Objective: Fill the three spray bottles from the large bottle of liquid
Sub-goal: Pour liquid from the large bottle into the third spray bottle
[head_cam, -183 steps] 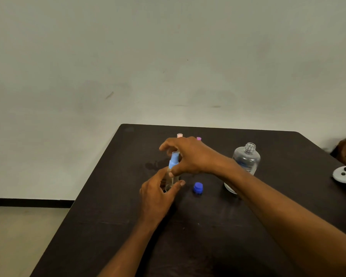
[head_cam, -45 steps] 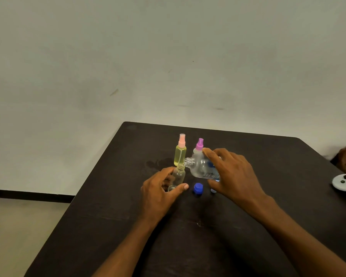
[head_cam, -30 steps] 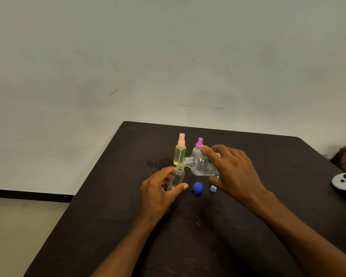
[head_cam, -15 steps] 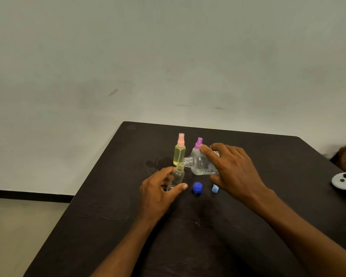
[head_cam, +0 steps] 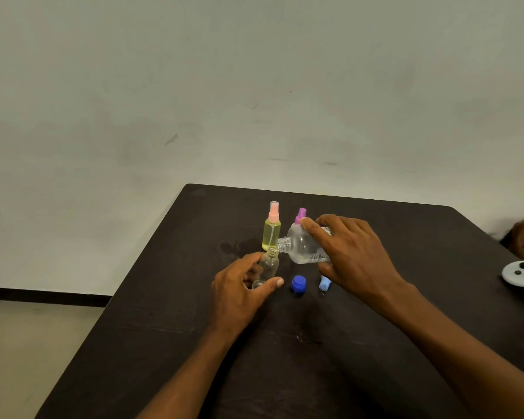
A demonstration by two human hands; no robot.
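Fingers [head_cam: 314, 230] of my right hand [head_cam: 357, 258] curl round the large bottle [head_cam: 301, 247], mouth just beside the spray bottle [head_cam: 269, 267] my left hand [head_cam: 239, 293] grips.

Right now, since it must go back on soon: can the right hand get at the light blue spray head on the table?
Probably not yet: the right hand grips the tilted large bottle. The spray head lies just beneath it, nothing between, so once the bottle is down, likely yes.

large bottle [head_cam: 303, 247] right of small bottle [head_cam: 269, 266] | cap [head_cam: 299, 284] in front
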